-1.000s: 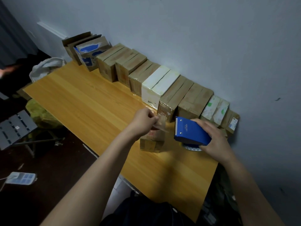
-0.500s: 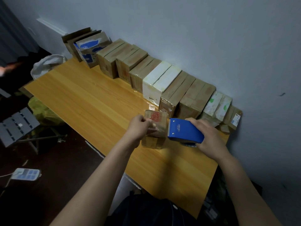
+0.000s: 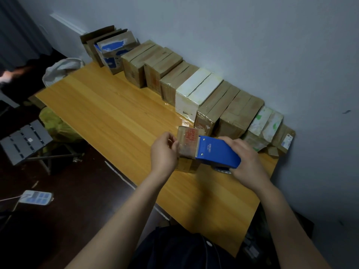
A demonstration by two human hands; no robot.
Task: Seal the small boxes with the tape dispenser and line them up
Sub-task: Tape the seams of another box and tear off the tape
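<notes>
Wood-grain bench [image 3: 108, 121], yellow-orange top, long side against a pale wall

Row of boxes [image 3: 239, 111] stands on the bench along the wall, side by side and touching; mostly brown card, one white box [image 3: 194, 90] near the middle, blue-printed ones at the far end, green-marked ones at the near end

Off the bench, on the dark floor to the left: grey slatted stool [image 3: 25, 140], white bag [image 3: 62, 68] by the far bench corner, power strip [image 3: 36, 198] nearer the person

Tape dispenser [image 3: 217, 152]: blue body, toothed blade facing left, blade edge lying on top of the small box. Right grip [image 3: 246, 162] is wrapped round its rear end, fingers over the top

Small box [image 3: 189, 140]: brown, red print on the upper face, standing on the bench in front of the row, apart from it, between the two grips

Left grip [image 3: 164, 152]: fingers curled, pinching the free end of the clear tape [image 3: 186, 149] at the left edge of the small box. Tape runs flat from that pinch across the box top to the blade
</notes>
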